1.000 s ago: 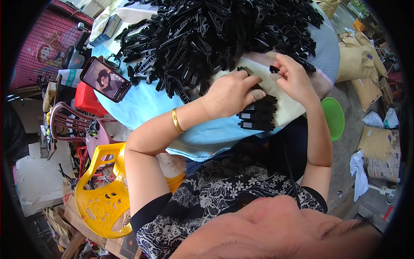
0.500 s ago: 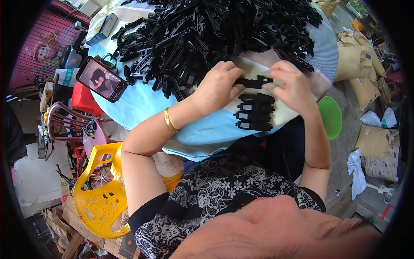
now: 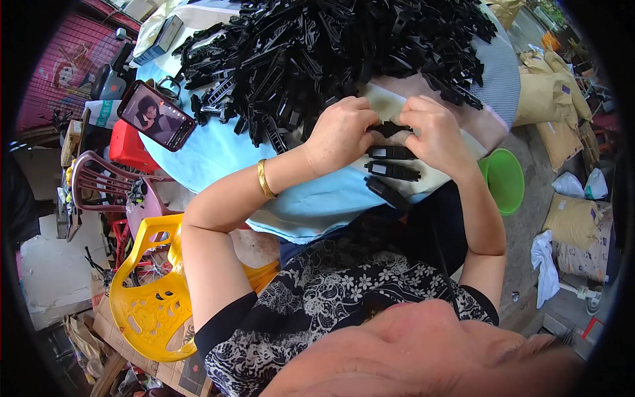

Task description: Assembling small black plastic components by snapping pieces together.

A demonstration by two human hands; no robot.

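Note:
Between them, my left hand and my right hand grip one black plastic part, thumbs and fingers pinched at its two ends. My fingers cover most of it. Just on the near side of my hands lie several more black plastic parts, lined up roughly side by side. The nearest part sits slanted at the table's edge. Beyond my hands a large heap of black plastic parts spreads over the cloth-covered table.
A phone with a lit screen rests at the table's left side, near a small box. On the left stand a yellow plastic chair and a pinkish chair. To the right are a green basin and stacked brown sacks.
My hands have come closer together around the held part, hiding more of it. The nearest parts in the row have shifted, and one now lies slanted.

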